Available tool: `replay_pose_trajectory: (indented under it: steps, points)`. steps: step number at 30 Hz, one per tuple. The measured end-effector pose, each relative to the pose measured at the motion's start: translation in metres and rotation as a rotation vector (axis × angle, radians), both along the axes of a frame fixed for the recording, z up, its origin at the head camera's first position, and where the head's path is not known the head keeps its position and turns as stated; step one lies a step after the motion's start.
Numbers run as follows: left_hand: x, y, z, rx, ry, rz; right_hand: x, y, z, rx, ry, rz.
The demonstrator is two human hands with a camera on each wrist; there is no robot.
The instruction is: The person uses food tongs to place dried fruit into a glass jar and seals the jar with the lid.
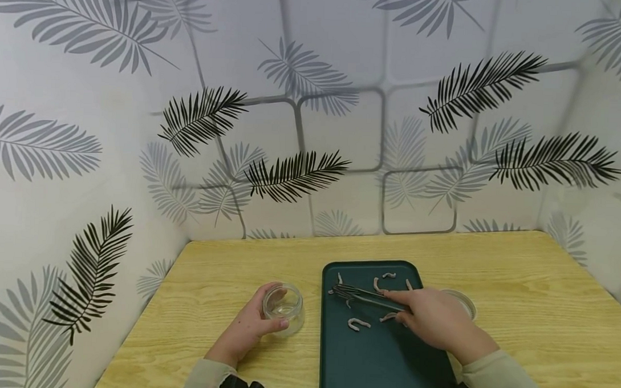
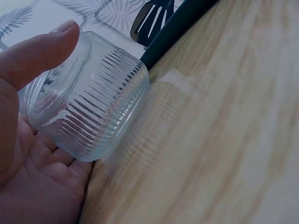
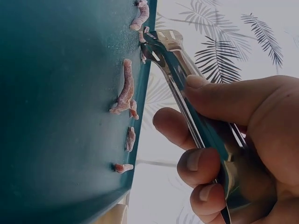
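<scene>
My left hand (image 1: pixel 249 323) grips a clear glass jar (image 2: pixel 93 102) with ribbed sides, thumb on one side and fingers on the other. The jar stands upright on the table left of the tray, its mouth uncovered. My right hand (image 1: pixel 434 318) holds metal tongs (image 3: pixel 191 102) with slotted ends above the dark green tray (image 1: pixel 361 367). Several pale, segmented, silkworm-like pieces (image 3: pixel 124 88) lie scattered on the tray's far half. The tong tips are close to one small piece (image 3: pixel 142 37); I cannot tell whether they pinch it.
A round, pale-rimmed object (image 1: pixel 463 302), partly hidden by my right hand, lies right of the tray. The wood-patterned table (image 1: pixel 226 265) meets a leaf-patterned wall (image 1: pixel 336 200) at its back and left. A black wrist strap (image 1: pixel 242 386) shows on my left sleeve.
</scene>
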State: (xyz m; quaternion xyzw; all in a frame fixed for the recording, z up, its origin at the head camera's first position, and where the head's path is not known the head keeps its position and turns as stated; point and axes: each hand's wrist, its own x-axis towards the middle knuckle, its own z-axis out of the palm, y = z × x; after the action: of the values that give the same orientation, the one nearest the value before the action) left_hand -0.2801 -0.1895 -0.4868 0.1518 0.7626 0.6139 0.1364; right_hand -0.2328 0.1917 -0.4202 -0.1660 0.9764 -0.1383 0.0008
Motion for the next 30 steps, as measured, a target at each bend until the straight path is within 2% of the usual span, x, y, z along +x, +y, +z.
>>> replay_pose_trajectory:
  steps: [9, 19, 30]
  points:
    - [-0.001, 0.000, -0.001, -0.014, 0.010, 0.004, -0.002, 0.003, -0.002, 0.019, 0.065, -0.004]
    - [-0.001, 0.001, 0.001, -0.005, 0.015, -0.002, -0.001, 0.005, 0.002, 0.002, 0.083, -0.007]
    - [0.001, 0.001, 0.003, -0.001, 0.021, -0.010, 0.005, -0.004, 0.009, -0.061, 0.122, 0.063]
